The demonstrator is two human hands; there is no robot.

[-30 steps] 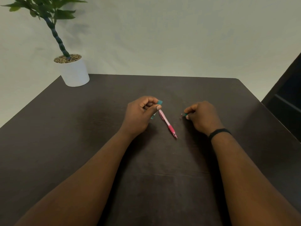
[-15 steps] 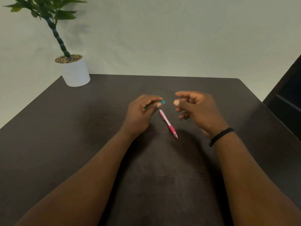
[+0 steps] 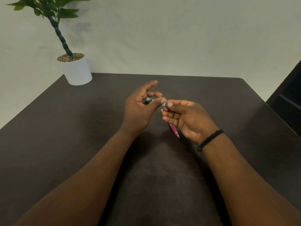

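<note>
Pale wall fills the top of the frame above a dark wooden surface (image 3: pixel 81 144), with a plant in a white pot (image 3: pixel 78 72) at the upper left corner. Just left of the middle, the left hand (image 3: pixel 138 111) is raised off the surface. Its thumb and curled fingers hold a small teal piece (image 3: pixel 149 100), and its forefinger sticks up free. Right beside it, at the centre of the frame, a tiny pale bit (image 3: pixel 164 104) is pinched between the thumb and forefinger of the right hand (image 3: pixel 189 119). The other fingers of that hand are loosely curled, palm up. A pink pen (image 3: pixel 174 132) lies on the surface below that hand, partly hidden by it, and no hand touches it. The step looks like fitting the bit to the teal piece. To do it well, the left hand should probably keep the teal piece steady with its open end toward the right, while the right hand lines the bit up straight and pushes gently. A loose pinch could let so small a part drop and roll. A black wristband (image 3: pixel 210 139) circles the right wrist, and dark furniture (image 3: pixel 290 103) stands at the right edge.
</note>
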